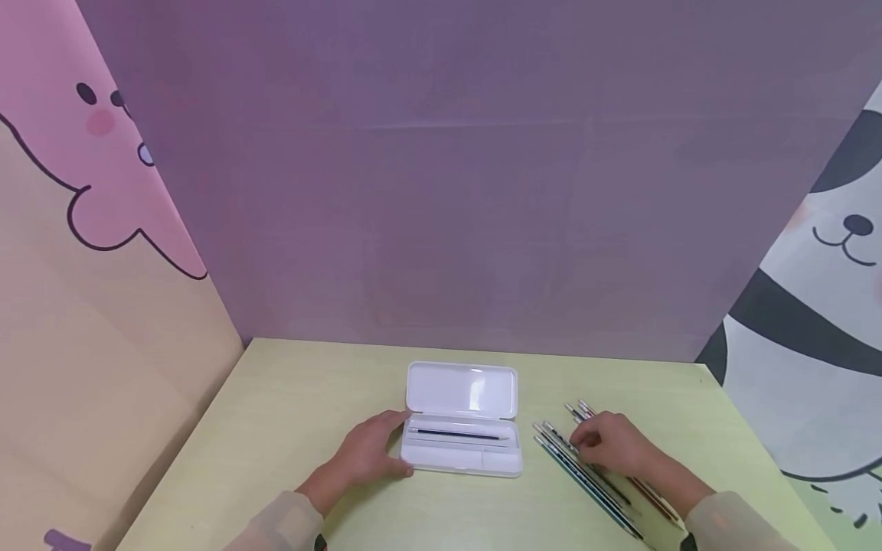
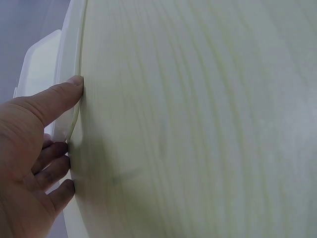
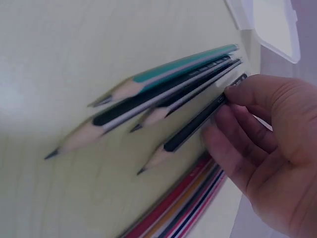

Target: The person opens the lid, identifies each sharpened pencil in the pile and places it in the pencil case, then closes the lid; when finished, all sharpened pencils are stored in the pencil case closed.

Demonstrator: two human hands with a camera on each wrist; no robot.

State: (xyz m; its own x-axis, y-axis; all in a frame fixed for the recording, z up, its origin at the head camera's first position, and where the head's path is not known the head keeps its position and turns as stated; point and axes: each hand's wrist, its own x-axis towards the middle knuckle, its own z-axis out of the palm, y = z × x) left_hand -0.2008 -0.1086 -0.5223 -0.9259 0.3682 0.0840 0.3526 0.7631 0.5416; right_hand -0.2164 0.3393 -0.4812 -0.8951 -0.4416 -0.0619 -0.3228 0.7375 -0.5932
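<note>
A white pencil case (image 1: 441, 458) lies with its lid (image 1: 448, 386) raised toward the back of the table. One dark pencil (image 1: 455, 435) lies lengthwise in its rear compartment. My left hand (image 1: 365, 451) holds the case at its left end; in the left wrist view the thumb (image 2: 59, 99) presses the case's edge. To the right of the case, my right hand (image 1: 616, 445) pinches a black pencil (image 3: 193, 125) between thumb and fingers. Beside that pencil lie a teal pencil (image 3: 183, 65) and black-and-silver pencils (image 3: 133, 105). A red pencil (image 3: 173, 201) lies with striped ones under the right hand.
The pale wooden table (image 1: 289, 405) ends at a purple back panel (image 1: 468, 229). A side panel with a pink cartoon (image 1: 110, 168) stands at left, and one with a panda (image 1: 820, 321) at right.
</note>
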